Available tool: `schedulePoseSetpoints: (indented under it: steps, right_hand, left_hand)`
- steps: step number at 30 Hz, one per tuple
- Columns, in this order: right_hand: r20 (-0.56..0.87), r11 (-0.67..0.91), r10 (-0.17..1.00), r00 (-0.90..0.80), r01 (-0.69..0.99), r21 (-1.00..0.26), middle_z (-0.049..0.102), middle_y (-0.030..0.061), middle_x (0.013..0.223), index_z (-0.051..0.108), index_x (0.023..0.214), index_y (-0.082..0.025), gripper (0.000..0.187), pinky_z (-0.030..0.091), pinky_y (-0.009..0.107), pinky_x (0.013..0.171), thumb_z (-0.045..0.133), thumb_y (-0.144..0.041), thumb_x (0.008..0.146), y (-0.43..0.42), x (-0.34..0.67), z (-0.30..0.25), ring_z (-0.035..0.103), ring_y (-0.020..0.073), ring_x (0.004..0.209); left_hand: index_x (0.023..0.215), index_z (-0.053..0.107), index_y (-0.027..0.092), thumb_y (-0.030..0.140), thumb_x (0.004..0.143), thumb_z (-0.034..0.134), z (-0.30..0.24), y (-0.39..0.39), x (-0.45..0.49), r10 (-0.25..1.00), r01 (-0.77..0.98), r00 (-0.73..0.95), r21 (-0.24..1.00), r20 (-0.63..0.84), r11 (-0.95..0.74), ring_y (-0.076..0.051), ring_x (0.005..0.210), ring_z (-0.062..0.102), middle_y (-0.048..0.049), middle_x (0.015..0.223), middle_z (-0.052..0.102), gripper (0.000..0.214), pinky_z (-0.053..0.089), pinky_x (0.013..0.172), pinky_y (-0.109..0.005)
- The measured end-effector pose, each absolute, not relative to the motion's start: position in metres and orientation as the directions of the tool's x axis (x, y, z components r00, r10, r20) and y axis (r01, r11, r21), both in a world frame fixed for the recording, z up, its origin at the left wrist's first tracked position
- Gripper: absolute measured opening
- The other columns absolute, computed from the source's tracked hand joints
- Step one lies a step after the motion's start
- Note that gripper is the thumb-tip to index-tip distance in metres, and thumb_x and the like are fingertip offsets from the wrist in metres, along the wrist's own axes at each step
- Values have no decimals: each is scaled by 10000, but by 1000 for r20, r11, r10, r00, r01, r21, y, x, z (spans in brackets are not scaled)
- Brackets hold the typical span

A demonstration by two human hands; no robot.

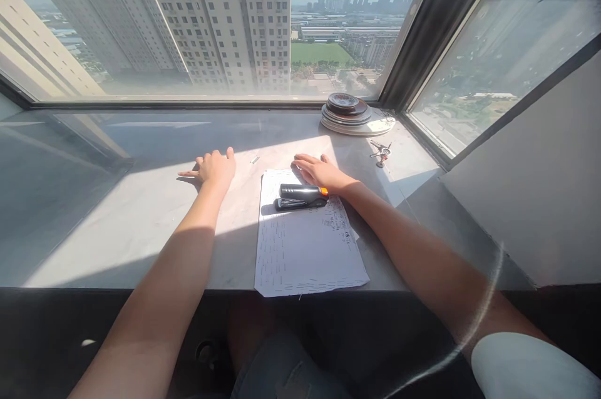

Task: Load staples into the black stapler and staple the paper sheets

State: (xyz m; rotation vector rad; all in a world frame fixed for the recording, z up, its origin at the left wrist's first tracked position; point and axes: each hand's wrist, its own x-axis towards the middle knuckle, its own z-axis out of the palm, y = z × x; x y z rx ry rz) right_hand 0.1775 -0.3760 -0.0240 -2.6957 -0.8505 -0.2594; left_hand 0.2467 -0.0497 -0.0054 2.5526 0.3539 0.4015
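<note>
A black stapler with an orange end (pixel 303 196) lies across the upper part of a stack of white paper (pixel 312 255). Many short dark marks that look like staples run along the paper's edges, and some handwriting shows at its right side. My right hand (pixel 322 173) rests at the top right of the paper, just beyond the stapler, fingers extended and holding nothing. To the left, apart from the paper, my left hand (pixel 215 168) leans on the sill with fingers apart and nothing in it. Between the hands lies a small pale strip (pixel 255 161), too small to name.
The marble sill (pixel 117 223) is partly sunlit and ends at a front edge above my legs. A pile of round, plate-like discs (pixel 347 116) stands by the window corner. Nearer lies a small metal bunch that looks like keys (pixel 382 152). A white wall (pixel 530 186) bounds the right.
</note>
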Motion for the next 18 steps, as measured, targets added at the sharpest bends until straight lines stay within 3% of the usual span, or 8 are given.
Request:
schedulePoseSetpoints:
  steps: [3, 7, 10, 12, 14, 16, 18]
  right_hand:
    - [249, -794, 511, 823, 563, -230, 522, 167, 1633, 620, 1461, -209, 421, 371, 688, 1170, 435, -210, 1084, -372, 176, -20, 553, 357, 1444]
    - [247, -830, 471, 847, 521, -202, 565, 169, 1588, 668, 1387, -194, 387, 384, 704, 1151, 458, -190, 1062, -366, 176, -17, 618, 360, 1338]
    - [353, -834, 404, 844, 498, -236, 623, 142, 1527, 714, 1299, -214, 343, 369, 668, 1183, 493, -191, 1039, -366, 176, -10, 575, 362, 1370]
    - [460, -788, 335, 823, 512, -342, 712, 135, 1374, 740, 1217, -210, 296, 447, 567, 1129, 494, -276, 1066, -369, 172, -1, 614, 341, 1269]
    - [501, -672, 328, 801, 570, -472, 756, 119, 1174, 749, 1124, -209, 370, 516, 468, 1003, 450, -425, 1108, -373, 164, 11, 649, 306, 1114]
    - [458, -524, 442, 772, 636, -567, 748, 94, 1097, 744, 1072, -217, 472, 528, 416, 930, 426, -564, 1110, -374, 154, 22, 653, 277, 1030]
    - [366, -435, 605, 707, 679, -591, 736, 79, 1118, 733, 1094, -223, 475, 519, 386, 895, 530, -651, 1056, -371, 144, 29, 650, 257, 994]
  left_hand:
    - [1331, 703, 132, 600, 948, 551, -4, -42, 247, 445, 271, 877, 579, 181, -769, -625, 1545, 232, -348, 1529, 548, 624, 172, 1053, -969]
    - [1380, 674, 93, 459, 955, 593, 3, -52, 241, 416, 274, 889, 503, 194, -820, -574, 1618, 143, -341, 1644, 425, 567, 156, 1138, -920]
    - [1256, 740, 132, 326, 982, 557, 10, -73, 232, 154, -61, 913, 502, 377, -863, -480, 1541, 379, -267, 1538, 566, 382, 280, 1236, -744]
    - [1201, 760, 177, 266, 1004, 510, 12, -89, 224, -114, -377, 878, 525, 465, -763, -381, 1355, 576, -187, 1378, 681, 331, 421, 1199, -590]
    - [1174, 771, 213, 269, 1026, 492, 10, -102, 217, -357, -581, 808, 535, 468, -614, -312, 1205, 644, -122, 1253, 733, 320, 493, 1123, -501]
    - [1162, 782, 229, 295, 1043, 495, 5, -110, 212, -519, -660, 749, 530, 412, -533, -295, 1185, 639, -96, 1208, 748, 318, 494, 1105, -484]
    - [1168, 794, 237, 313, 1033, 534, -1, -112, 211, -589, -671, 732, 518, 343, -531, -304, 1210, 619, -95, 1212, 738, 303, 470, 1120, -498]
